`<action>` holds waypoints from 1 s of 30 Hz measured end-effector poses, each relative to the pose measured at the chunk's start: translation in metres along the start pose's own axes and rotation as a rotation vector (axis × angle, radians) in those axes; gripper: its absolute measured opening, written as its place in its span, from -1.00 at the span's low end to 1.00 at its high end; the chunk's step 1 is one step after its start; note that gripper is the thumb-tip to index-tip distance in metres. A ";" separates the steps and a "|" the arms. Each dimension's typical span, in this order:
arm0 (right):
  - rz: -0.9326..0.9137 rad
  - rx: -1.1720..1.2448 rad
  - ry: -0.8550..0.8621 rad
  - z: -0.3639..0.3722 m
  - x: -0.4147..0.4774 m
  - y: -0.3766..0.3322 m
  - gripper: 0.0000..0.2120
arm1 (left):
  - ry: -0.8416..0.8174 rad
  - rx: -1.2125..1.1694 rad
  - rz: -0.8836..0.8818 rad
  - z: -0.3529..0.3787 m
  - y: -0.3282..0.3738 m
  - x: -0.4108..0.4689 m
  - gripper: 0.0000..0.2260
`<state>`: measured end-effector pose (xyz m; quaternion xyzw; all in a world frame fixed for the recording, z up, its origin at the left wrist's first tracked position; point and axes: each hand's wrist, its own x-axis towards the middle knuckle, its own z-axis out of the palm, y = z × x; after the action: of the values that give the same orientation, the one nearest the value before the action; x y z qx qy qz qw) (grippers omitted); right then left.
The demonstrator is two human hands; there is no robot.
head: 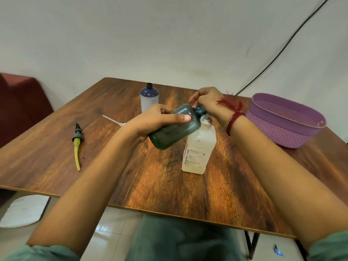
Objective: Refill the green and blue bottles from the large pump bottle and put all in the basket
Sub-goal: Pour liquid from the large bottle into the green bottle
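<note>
Here our left hand (160,119) wraps round the belly of the green bottle (175,129), thumb along the near side. We hold it tipped almost flat, with its open threaded neck pointing across to the right hand (207,100), so the mouth seems to sit where the spout would deliver. That right hand curls down over the top of the large pump bottle (199,151), which stands on the bench (169,185) directly beneath it. The hand hides the pump head, so we cannot see the spout meet the mouth.

The green bottle is smooth, translucent dark plastic, round-shouldered. We cannot tell how much liquid is in it. The pump bottle is squarish, cloudy white, labelled, with pale liquid low inside.

Beyond the left hand the blue bottle (149,98) stands upright and uncapped, dark dome over pale body, waiting its turn by our reckoning. Well out past the left wrist lie a dark pump with a yellow tube (77,140) and, nearer, a white dip tube (113,120). Outside the right hand sits the basket (273,129), a purple oval in woven-look plastic.
</note>
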<state>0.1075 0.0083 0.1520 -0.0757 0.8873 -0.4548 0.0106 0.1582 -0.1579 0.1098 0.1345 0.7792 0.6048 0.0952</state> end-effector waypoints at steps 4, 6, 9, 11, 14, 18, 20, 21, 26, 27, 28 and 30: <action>0.024 0.040 -0.081 -0.001 -0.002 -0.004 -0.72 | 0.010 0.035 0.007 -0.003 0.001 0.001 -0.45; 0.037 0.002 -0.086 0.001 -0.003 -0.002 -0.66 | 0.010 0.048 0.011 -0.002 -0.001 0.001 -0.45; 0.035 -0.033 -0.080 -0.001 0.000 -0.002 -0.67 | 0.013 0.042 0.029 0.000 -0.002 0.000 -0.48; 0.013 -0.068 -0.102 -0.005 0.002 -0.010 -0.71 | 0.027 0.030 0.037 0.000 0.000 0.000 -0.45; 0.052 -0.147 -0.172 -0.007 0.002 -0.013 -0.75 | 0.038 0.032 0.043 0.000 -0.003 0.002 -0.41; 0.084 -0.135 -0.199 -0.002 0.000 -0.003 -0.67 | 0.036 0.045 0.037 0.000 -0.010 0.002 -0.38; 0.059 -0.120 -0.170 -0.002 0.003 -0.005 -0.68 | 0.032 0.021 0.045 0.001 -0.010 0.002 -0.36; 0.041 -0.129 -0.163 -0.004 0.006 -0.008 -0.70 | 0.033 0.017 0.049 0.001 -0.008 0.002 -0.36; 0.044 -0.082 -0.168 -0.002 0.012 -0.006 -0.71 | 0.030 0.027 0.040 -0.002 -0.005 0.003 -0.36; 0.052 -0.059 -0.165 0.000 0.011 -0.003 -0.69 | 0.023 0.034 0.040 -0.002 -0.006 0.003 -0.39; 0.053 -0.053 -0.159 0.002 0.011 -0.001 -0.68 | 0.018 0.036 0.039 -0.002 -0.007 0.003 -0.42; 0.027 -0.093 -0.135 0.001 0.011 -0.002 -0.69 | 0.021 0.024 0.036 -0.002 -0.007 0.003 -0.40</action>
<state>0.0968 0.0049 0.1532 -0.0947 0.9058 -0.4066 0.0727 0.1542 -0.1601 0.1029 0.1432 0.7847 0.5985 0.0745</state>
